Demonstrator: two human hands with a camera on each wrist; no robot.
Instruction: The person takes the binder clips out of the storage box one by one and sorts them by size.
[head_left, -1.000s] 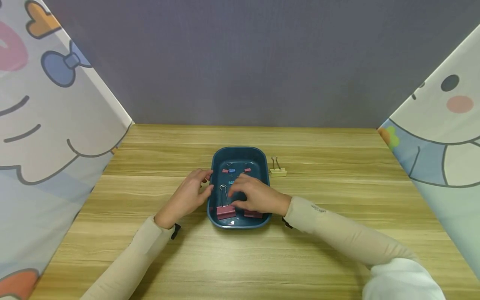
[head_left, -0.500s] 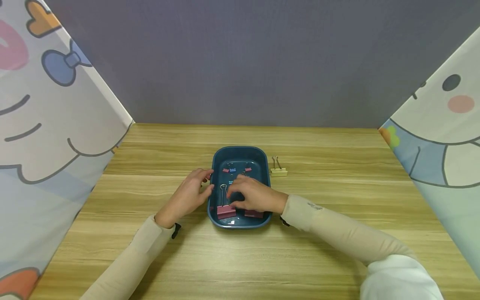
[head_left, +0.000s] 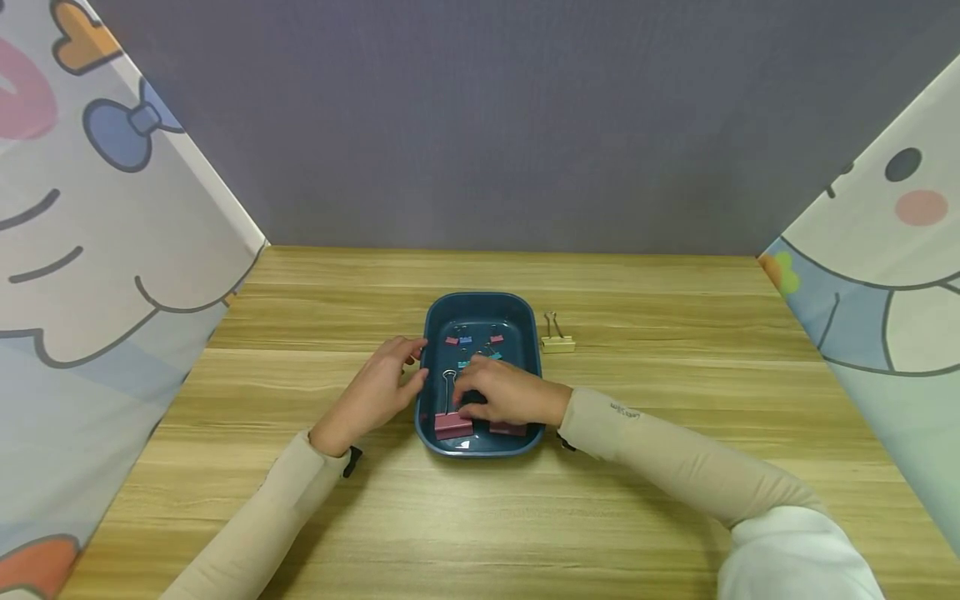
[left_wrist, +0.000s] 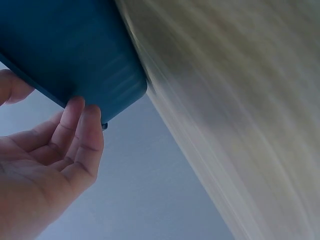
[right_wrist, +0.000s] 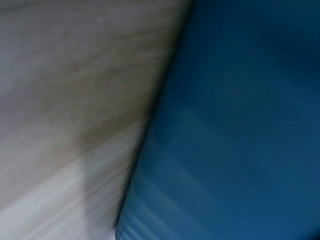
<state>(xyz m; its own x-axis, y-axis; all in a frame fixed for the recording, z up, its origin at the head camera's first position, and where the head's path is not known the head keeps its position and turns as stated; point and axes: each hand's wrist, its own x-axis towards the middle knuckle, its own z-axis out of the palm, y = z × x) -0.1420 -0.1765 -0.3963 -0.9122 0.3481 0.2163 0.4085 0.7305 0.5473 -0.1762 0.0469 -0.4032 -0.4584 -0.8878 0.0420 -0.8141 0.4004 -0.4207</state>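
A dark blue tray [head_left: 480, 448] stands on the table with binder clips inside. My right hand [head_left: 513, 396] reaches over its right wall, fingers bent down and thumb beside a large pink binder clip [head_left: 453, 426]. The fingertips overlap that clip's wire handle; I cannot tell whether they grip it. A second large pink clip [head_left: 507, 428] is partly hidden under the right hand. My left hand [head_left: 378, 383] is at the tray's left side, its loosely bent fingertips right at the rim. In the left wrist view, the left hand's fingers [left_wrist: 89, 132] overlap the tray's edge.
Toward the tray's far end lie small pink clips [head_left: 497, 339], a blue one [head_left: 466, 340] and teal ones [head_left: 465, 364]. Just outside the right wall, a yellow binder clip [head_left: 557, 344] rests on the wooden table [head_left: 637, 333]. A grey panel [head_left: 480, 125] rises behind.
My right hand has shifted slightly left and toward me inside the tray, showing more of the teal clips. The left hand stays at the rim.
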